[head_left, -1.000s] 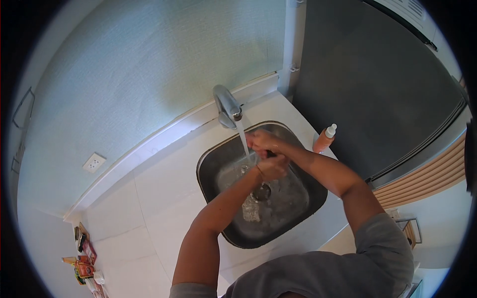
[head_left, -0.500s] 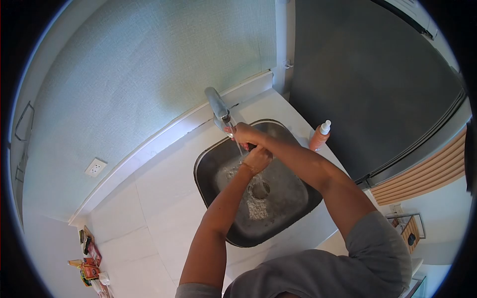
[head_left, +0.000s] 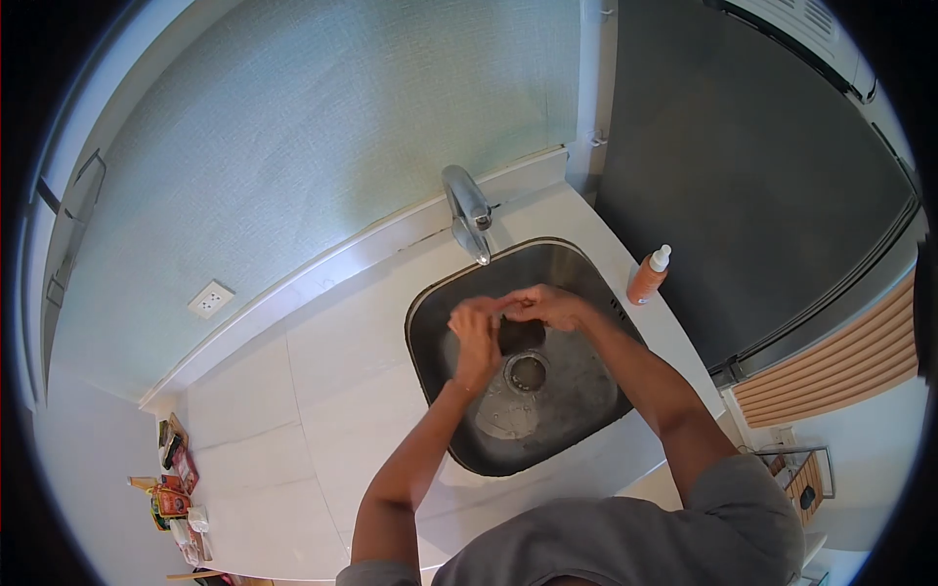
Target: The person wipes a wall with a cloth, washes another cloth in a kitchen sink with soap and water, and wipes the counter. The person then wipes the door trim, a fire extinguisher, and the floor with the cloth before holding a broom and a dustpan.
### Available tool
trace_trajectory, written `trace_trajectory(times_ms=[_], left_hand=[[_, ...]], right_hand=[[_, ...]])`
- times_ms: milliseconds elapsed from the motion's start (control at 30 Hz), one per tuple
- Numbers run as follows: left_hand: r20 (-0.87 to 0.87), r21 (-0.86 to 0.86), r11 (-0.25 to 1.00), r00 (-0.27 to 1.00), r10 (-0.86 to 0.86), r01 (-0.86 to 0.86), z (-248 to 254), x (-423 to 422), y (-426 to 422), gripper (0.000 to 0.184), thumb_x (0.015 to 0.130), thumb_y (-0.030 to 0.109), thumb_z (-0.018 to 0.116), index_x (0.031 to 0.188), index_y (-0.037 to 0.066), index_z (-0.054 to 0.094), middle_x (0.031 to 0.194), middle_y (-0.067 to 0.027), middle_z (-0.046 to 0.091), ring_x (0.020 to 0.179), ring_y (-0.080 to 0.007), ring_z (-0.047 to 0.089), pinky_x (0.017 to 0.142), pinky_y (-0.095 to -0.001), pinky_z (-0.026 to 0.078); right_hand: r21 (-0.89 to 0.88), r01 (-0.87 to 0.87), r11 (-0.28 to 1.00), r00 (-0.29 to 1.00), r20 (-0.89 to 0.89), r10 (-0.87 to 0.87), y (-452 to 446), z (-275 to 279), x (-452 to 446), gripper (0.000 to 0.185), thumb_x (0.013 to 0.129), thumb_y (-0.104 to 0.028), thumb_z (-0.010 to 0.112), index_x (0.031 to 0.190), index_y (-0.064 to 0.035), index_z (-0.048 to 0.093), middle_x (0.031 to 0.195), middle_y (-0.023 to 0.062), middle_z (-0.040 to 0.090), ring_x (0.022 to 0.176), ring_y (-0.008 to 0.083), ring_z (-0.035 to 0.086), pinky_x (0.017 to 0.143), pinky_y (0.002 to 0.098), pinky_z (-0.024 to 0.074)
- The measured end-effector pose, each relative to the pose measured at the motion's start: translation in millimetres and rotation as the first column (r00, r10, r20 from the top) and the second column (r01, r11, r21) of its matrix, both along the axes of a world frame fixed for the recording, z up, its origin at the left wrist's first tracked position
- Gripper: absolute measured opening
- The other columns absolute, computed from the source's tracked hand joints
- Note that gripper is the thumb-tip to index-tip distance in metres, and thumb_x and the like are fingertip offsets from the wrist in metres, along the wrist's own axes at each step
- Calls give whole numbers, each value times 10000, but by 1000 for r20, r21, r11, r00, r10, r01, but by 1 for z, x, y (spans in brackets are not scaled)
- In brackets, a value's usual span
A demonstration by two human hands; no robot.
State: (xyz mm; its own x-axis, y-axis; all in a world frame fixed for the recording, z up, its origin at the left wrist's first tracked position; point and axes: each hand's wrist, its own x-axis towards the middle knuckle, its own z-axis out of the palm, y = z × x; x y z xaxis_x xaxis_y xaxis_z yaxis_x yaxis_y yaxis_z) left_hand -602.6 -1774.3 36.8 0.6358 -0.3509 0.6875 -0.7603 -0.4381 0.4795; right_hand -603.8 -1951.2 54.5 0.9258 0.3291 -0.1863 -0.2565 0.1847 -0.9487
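Grey metal sink (head_left: 578, 398) lies below bare left hand (head_left: 476, 340) and right hand (head_left: 549, 308); grip open or closed, I cannot tell. Moved aside wet, they could drip onto white table (head_left: 244, 410).

The left hand (head_left: 475, 337) and right hand (head_left: 550, 306) meet above the sink (head_left: 576, 396) — faucet (head_left: 467, 200) beyond them, orange pump bottle (head_left: 647, 279) standing on the desk (head_left: 362, 361).
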Motion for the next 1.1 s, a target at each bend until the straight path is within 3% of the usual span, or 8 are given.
trace_trajectory(times_ms=[67,200,333,600,667,733,833,1100], left_hand=[[-20,53,998,1000,22,-21,11,6,12,235,842,182,565,1013,21,565,1095,-109,492,1046,-285,438,906,-441,304],[8,317,946,998,64,-63,16,23,48,278,858,253,572,1030,36,584,1107,-111,502,1056,-277,442,881,-425,317],[-430,-8,968,875,222,-250,29,65,90,384,950,327,479,922,-34,609,807,-187,613,739,-272,564,721,-354,443],[-17,-48,763,765,644,-644,75,149,88,250,855,255,610,924,20,662,777,-197,563,700,-354,560,653,-428,437],[-5,-99,872,877,480,-479,25,190,79,261,877,267,550,981,53,658,897,-173,596,841,-349,566,716,-460,432],[144,405,670,767,625,-622,-35,205,59,324,845,347,558,917,55,679,1080,-128,560,995,-329,505,801,-512,376],[22,407,734,810,586,-543,-37,190,22,369,797,382,574,934,55,676,1183,-70,476,1097,-304,408,843,-567,313],[277,621,645,895,350,-445,-17,201,28,290,782,299,573,930,74,681,1044,-45,509,1009,-257,461,768,-436,365]], right_hand=[[-461,-64,885,995,38,92,1,4,-6,164,838,-148,653,950,-30,672,992,46,638,851,86,576,762,249,448],[-496,401,770,886,423,-189,19,6,-4,133,864,-173,623,911,-61,678,956,8,606,858,80,540,736,251,445],[-268,536,800,757,573,-315,31,1,-5,156,877,-180,602,969,-61,643,810,-8,598,758,81,544,690,250,447],[-107,486,867,859,239,-452,56,-93,-33,236,905,-245,567,1040,-51,572,781,14,595,692,84,540,648,271,441],[-239,452,859,882,265,-391,56,-91,-35,247,894,-239,579,1051,-49,561,748,26,593,671,95,543,637,276,438],[-368,416,831,904,266,-335,55,-86,-40,262,883,-233,592,1062,-46,551,715,38,591,651,106,546,626,282,436],[-423,363,830,923,284,-259,47,-73,-39,288,871,-223,600,1091,-55,521,665,55,580,616,145,555,610,301,434],[-608,228,761,966,240,-98,57,-67,-45,331,866,-253,592,1117,-67,483,688,86,607,634,249,599,621,354,449]])
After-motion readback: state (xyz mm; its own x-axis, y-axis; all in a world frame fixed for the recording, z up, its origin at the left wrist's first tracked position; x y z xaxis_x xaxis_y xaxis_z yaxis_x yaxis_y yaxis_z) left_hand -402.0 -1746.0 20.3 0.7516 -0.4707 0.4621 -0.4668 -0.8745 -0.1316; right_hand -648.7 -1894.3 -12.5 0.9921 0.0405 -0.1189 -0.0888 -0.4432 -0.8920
